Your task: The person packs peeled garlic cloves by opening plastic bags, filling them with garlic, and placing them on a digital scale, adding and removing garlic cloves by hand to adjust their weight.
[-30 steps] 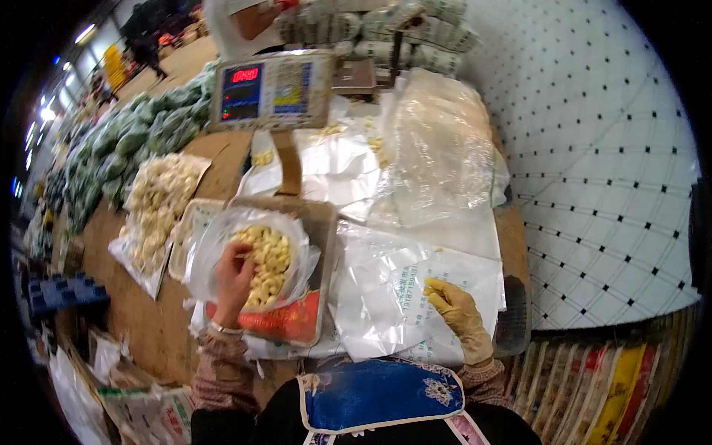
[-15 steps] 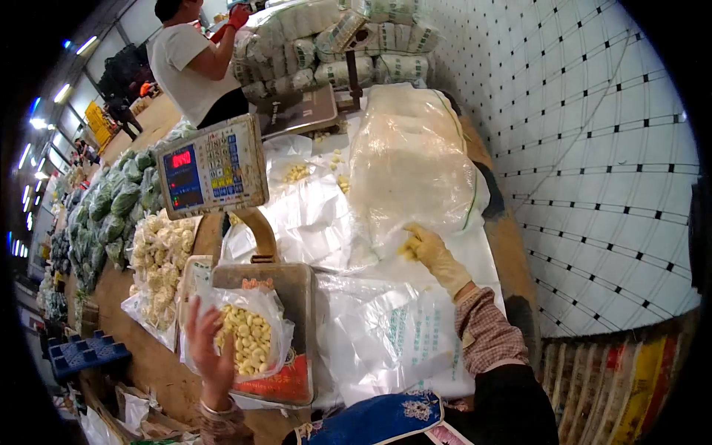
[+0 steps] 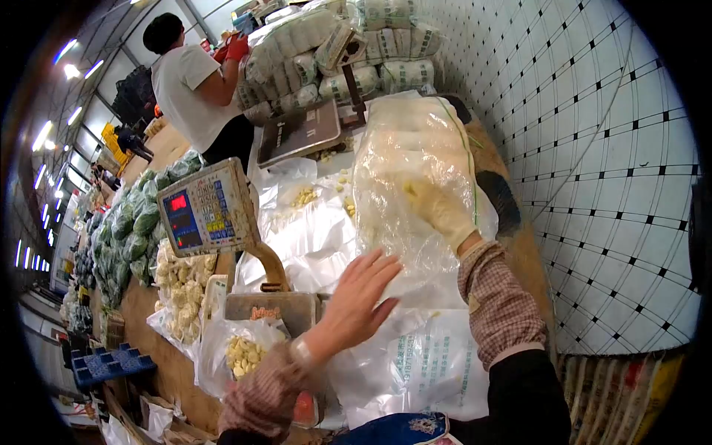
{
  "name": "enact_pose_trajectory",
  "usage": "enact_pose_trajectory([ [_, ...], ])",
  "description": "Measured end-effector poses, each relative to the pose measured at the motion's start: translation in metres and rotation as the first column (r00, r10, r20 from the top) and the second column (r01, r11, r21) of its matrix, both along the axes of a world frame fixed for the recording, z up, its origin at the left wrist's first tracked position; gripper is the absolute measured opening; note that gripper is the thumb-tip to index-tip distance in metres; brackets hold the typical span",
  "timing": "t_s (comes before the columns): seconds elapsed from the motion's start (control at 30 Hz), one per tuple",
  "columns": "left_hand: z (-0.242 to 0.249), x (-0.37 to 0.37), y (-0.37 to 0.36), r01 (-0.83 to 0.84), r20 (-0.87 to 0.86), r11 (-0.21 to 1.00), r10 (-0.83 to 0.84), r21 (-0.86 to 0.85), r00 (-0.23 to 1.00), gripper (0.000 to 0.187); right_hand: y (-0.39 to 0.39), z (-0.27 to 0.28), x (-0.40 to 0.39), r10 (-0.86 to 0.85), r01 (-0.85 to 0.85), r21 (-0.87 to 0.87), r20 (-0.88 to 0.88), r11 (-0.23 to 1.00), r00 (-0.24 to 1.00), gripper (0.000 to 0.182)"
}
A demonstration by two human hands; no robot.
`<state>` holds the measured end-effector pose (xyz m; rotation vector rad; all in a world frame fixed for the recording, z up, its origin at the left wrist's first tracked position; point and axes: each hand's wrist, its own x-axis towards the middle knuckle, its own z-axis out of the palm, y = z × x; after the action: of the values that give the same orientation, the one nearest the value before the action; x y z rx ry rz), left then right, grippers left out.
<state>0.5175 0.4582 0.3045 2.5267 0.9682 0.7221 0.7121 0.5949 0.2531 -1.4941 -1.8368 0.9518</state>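
My left hand (image 3: 360, 300) is bare, its fingers stretched out over the white plastic sheet, with nothing in it. My right hand (image 3: 439, 211) wears a cream glove and lies over the large clear plastic bag (image 3: 415, 141), somewhat smeared by motion, fingers reaching toward the bag's middle. Pale packs fill that bag in rows. Under my left forearm, a thin plastic bag of peeled garlic cloves (image 3: 243, 356) sits on the scale's pan (image 3: 300, 308), partly covered by my sleeve. Nearer my body lies a flat bag with green print (image 3: 419, 356).
The scale's display (image 3: 204, 208) stands at left. Loose cloves (image 3: 304, 196) lie on the sheeting. Behind are a second scale (image 3: 300, 133), stacked full bags (image 3: 408, 41) and a person in red gloves (image 3: 189, 89). A tiled wall (image 3: 593, 163) borders the right.
My left hand has swung right from beside the garlic bag to over the white sheet. My right hand has moved up onto the large clear bag. The view has shifted slightly.
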Motion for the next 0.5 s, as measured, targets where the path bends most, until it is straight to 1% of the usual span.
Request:
enact_pose_trajectory([
  [0.03,-0.007,0.02,0.02,0.035,-0.029,0.999,-0.034,0.014,0.999,0.044,-0.003,0.003,0.004,0.107,-0.05,-0.15,0.401,0.987,0.91,0.036],
  [0.07,-0.013,0.039,0.04,0.064,-0.072,0.994,-0.058,0.089,0.996,0.042,-0.011,-0.018,0.012,0.103,-0.047,-0.147,0.399,0.988,0.911,0.036],
  [0.1,-0.02,0.057,0.061,0.096,-0.115,0.982,-0.077,0.163,0.99,0.041,-0.026,-0.055,0.022,0.061,-0.084,0.054,0.332,0.995,0.941,0.044],
  [0.13,-0.031,0.073,0.081,0.095,-0.114,0.981,-0.076,0.167,0.991,0.041,-0.032,-0.071,0.023,0.047,-0.096,0.157,0.292,0.983,0.955,0.048],
  [0.17,-0.043,0.086,0.101,0.113,-0.184,0.985,-0.088,0.127,0.979,0.037,-0.038,-0.086,0.024,0.037,-0.106,0.259,0.256,0.96,0.966,0.053],
  [0.2,-0.051,0.096,0.119,0.129,-0.251,0.988,-0.104,0.086,0.962,0.035,-0.038,-0.092,0.022,-0.017,-0.085,0.305,0.316,0.948,0.949,0.051],
  [0.23,-0.055,0.103,0.134,0.131,-0.25,0.987,-0.105,0.089,0.963,0.035,-0.036,-0.078,0.016,-0.076,-0.065,0.351,0.371,0.934,0.925,0.05],
  [0.27,-0.059,0.109,0.148,0.081,-0.503,0.997,-0.067,0.007,0.861,0.034,-0.024,-0.06,0.017,0.099,-0.208,0.12,0.588,0.971,0.803,0.042],
  [0.3,-0.067,0.111,0.161,0.008,-0.719,0.998,-0.051,-0.062,0.693,0.036,-0.023,-0.041,0.027,0.102,-0.21,0.116,0.589,0.971,0.801,0.042],
  [0.33,-0.091,0.095,0.181,0.037,-0.698,0.982,0.103,0.183,0.708,0.038,-0.022,-0.028,0.038,0.177,-0.129,-0.129,0.512,0.983,0.84,0.043],
  [0.37,-0.113,0.07,0.201,0.057,-0.643,0.909,0.247,0.413,0.725,0.04,-0.015,-0.023,0.043,0.23,-0.064,-0.376,0.416,0.924,0.88,0.045],
  [0.4,-0.1,0.056,0.213,-0.092,-0.751,0.948,0.299,0.306,0.588,0.041,0.0,-0.023,0.041,0.228,-0.039,-0.364,0.492,0.931,0.84,0.036],
  [0.43,-0.081,0.041,0.227,-0.255,-0.847,0.942,0.311,0.216,0.432,0.041,0.01,-0.012,0.037,0.243,-0.051,-0.374,0.485,0.926,0.84,0.036],
  [0.5,-0.065,-0.001,0.243,-0.343,-0.906,0.907,0.339,0.243,0.254,0.037,0.024,0.017,0.033,0.113,-0.031,-0.157,0.543,0.987,0.832,0.032],
])
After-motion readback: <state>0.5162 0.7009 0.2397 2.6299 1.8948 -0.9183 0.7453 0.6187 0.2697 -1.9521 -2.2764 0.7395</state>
